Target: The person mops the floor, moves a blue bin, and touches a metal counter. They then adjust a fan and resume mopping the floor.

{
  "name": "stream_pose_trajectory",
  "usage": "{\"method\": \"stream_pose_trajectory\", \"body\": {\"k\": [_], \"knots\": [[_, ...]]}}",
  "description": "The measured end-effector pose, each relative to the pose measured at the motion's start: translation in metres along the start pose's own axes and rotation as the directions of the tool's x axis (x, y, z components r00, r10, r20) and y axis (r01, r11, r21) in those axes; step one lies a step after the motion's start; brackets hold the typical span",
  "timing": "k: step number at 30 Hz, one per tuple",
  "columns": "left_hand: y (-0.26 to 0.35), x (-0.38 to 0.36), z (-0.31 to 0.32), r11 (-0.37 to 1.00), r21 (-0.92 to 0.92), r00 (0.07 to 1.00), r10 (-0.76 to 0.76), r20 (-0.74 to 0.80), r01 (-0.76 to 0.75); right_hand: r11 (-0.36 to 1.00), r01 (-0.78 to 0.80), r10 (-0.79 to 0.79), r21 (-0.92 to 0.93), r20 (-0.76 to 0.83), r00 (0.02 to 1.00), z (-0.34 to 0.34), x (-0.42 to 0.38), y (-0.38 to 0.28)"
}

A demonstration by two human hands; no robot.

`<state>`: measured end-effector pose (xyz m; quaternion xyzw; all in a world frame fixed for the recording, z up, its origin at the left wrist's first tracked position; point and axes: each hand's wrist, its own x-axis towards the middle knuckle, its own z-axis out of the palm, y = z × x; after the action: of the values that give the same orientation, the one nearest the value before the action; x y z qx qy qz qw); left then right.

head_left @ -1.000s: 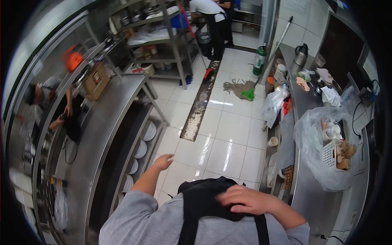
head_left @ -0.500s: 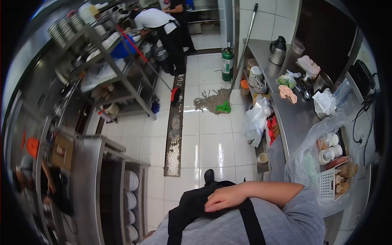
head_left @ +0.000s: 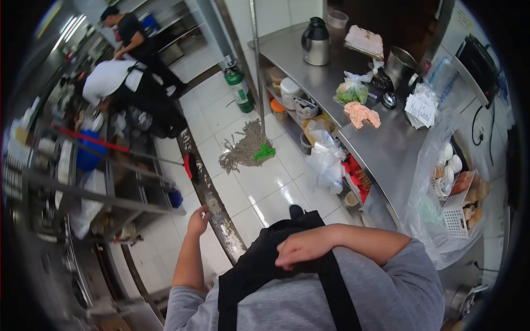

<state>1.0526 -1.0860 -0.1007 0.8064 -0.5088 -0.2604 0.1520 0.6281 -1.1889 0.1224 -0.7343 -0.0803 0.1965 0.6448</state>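
Observation:
My right hand (head_left: 302, 248) lies in front of my chest against the black apron (head_left: 265, 243), its fingers curled in. Whether it grips anything is hidden. Out to the left, my left hand (head_left: 197, 222) hangs in the air above the floor, fingers loosely bent and a little apart, with nothing visible in it. A long dark drain channel (head_left: 218, 223) runs along the tiles beside that hand. The grey string mop (head_left: 245, 146) with its green clamp stands farther off, touched by neither hand.
To the right stretches a steel counter (head_left: 375, 157) bearing a thermos jug (head_left: 316, 44), a bag of greens (head_left: 353, 89) and a peach cloth (head_left: 362, 115). A white basket (head_left: 457, 215) sits nearer. Ahead are a green extinguisher (head_left: 238, 88), a red-handled broom (head_left: 190, 167) and two people beside steel shelving (head_left: 110, 193).
My view has swung to the right, so the counter shows more fully and the people appear farther left. My left hand has come into view; my right hand remains against the apron.

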Motion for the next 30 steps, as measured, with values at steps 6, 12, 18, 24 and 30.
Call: {"method": "stream_pose_trajectory", "body": {"k": [6,12,18,24,30], "knots": [[0.077,0.121,0.002,0.987,0.021,0.971,0.153,0.183,-0.159,0.991,-0.13,0.063,0.041,-0.984,0.168,-0.14,-0.079,0.111],[0.041,0.174,-0.018,0.999,0.041,0.853,-0.014,0.521,-0.009,0.064,-0.994,-0.12,0.086,-0.988,-0.093,-0.234,-0.121,0.238],[0.05,0.379,-0.047,0.961,-0.13,0.86,0.277,0.429,-0.245,0.033,-0.984,-0.074,0.173,-0.982,-0.175,-0.265,-0.117,0.256],[0.255,0.605,-0.025,0.909,-0.317,0.802,0.396,0.448,-0.272,0.268,-0.832,0.366,0.486,-0.85,-0.379,-0.284,-0.099,0.227],[0.375,0.751,0.009,0.865,-0.499,0.872,0.286,0.396,-0.057,0.525,-0.56,0.248,0.641,-0.745,-0.619,-0.289,0.071,0.215]]}}
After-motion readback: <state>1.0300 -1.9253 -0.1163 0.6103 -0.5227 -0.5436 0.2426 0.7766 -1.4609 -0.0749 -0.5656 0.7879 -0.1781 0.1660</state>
